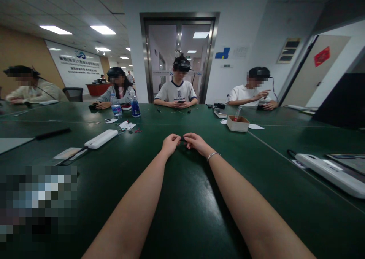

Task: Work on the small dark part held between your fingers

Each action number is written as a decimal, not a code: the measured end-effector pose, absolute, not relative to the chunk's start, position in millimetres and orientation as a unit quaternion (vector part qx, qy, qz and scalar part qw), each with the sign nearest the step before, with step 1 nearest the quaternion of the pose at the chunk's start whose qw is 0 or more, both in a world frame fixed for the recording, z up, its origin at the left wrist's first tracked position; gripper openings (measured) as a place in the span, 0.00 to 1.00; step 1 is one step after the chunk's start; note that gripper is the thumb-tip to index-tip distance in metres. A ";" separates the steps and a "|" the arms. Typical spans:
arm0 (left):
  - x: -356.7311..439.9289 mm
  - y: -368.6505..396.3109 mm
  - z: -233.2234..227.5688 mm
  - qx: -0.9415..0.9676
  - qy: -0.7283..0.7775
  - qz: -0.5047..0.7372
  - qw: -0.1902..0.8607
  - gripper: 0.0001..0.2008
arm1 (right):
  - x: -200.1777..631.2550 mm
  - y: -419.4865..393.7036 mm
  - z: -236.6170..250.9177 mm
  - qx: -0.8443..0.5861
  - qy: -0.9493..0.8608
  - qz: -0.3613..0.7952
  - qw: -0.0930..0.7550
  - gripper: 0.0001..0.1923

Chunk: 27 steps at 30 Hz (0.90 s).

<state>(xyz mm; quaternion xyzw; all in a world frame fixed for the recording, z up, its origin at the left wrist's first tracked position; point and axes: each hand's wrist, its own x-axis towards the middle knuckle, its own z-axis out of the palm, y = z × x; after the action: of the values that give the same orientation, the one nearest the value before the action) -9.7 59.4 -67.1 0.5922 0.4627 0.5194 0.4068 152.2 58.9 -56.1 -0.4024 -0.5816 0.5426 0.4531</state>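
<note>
Both my arms stretch forward over the dark green table (182, 213). My left hand (171, 144) and my right hand (196, 143) meet near its middle, fingertips almost touching. Between them is a small dark object (183, 139), pinched from both sides. It is mostly covered by the fingers, and its kind cannot be made out. A silver bracelet (213, 156) circles my right wrist.
A white power bank (102, 139) with a cable lies left, another white device (327, 173) right. Beyond my hands stand a small box (238, 124), a water bottle (116, 107) and a blue bottle (135, 107). Several people wearing headgear sit around the far side.
</note>
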 end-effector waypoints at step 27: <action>-11.1 61.3 -69.4 0.600 0.470 0.522 0.383 0.07 | 151.6 62.9 -57.5 -0.402 -0.603 0.533 0.437 0.14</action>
<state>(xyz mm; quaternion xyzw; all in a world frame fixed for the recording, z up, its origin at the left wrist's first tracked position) -11.1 61.3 -69.4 0.6002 0.4699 0.5217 0.3832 151.6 62.9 -57.5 -0.4024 -0.6028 0.5327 0.4370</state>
